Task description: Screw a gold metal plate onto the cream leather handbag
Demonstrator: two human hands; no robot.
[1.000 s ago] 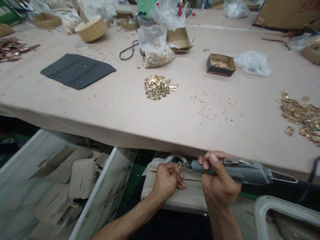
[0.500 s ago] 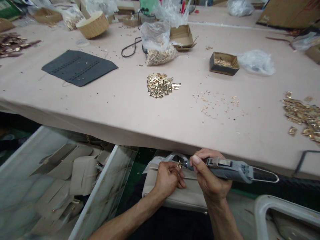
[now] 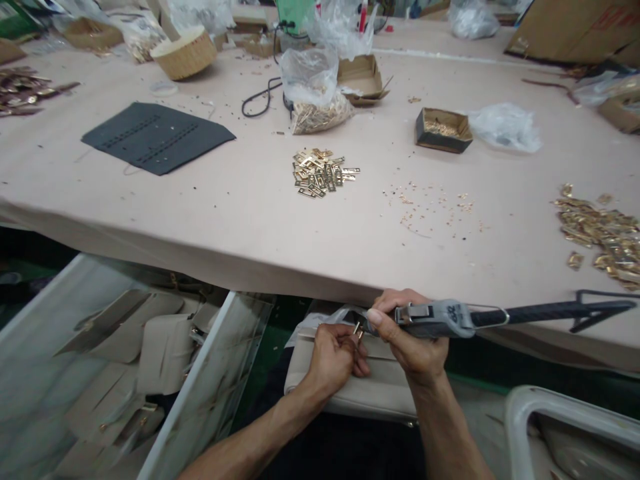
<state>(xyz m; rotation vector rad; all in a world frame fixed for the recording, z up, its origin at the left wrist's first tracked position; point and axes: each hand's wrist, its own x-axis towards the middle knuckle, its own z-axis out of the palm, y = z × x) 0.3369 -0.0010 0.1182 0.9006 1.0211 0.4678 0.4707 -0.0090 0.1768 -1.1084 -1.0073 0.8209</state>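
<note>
My right hand (image 3: 411, 333) is wrapped round a grey electric screwdriver (image 3: 440, 319), whose front end points left. Between the thumb and fingers of my left hand (image 3: 336, 357) is a small gold metal fitting (image 3: 359, 328). The screwdriver's nose meets or nearly meets that fitting; the exact contact is too small to make out. Beneath both hands a beige handbag (image 3: 367, 395) lies on my lap, with white wrapping (image 3: 313, 320) behind it. A black cord (image 3: 535, 312) runs right from the screwdriver's rear.
On the table (image 3: 260, 233) lie a pile of gold fittings (image 3: 323, 173), scattered tiny screws (image 3: 435, 207) and a small box (image 3: 444, 130). More gold pieces (image 3: 600, 233) lie at right. A pale bin (image 3: 200, 373) with beige bags stands left, and a white-rimmed bin (image 3: 520, 413) right.
My right hand and the screwdriver have shifted left, and the tool's rear end has risen. The cord has lifted with it. My left hand stays nearly in place.
</note>
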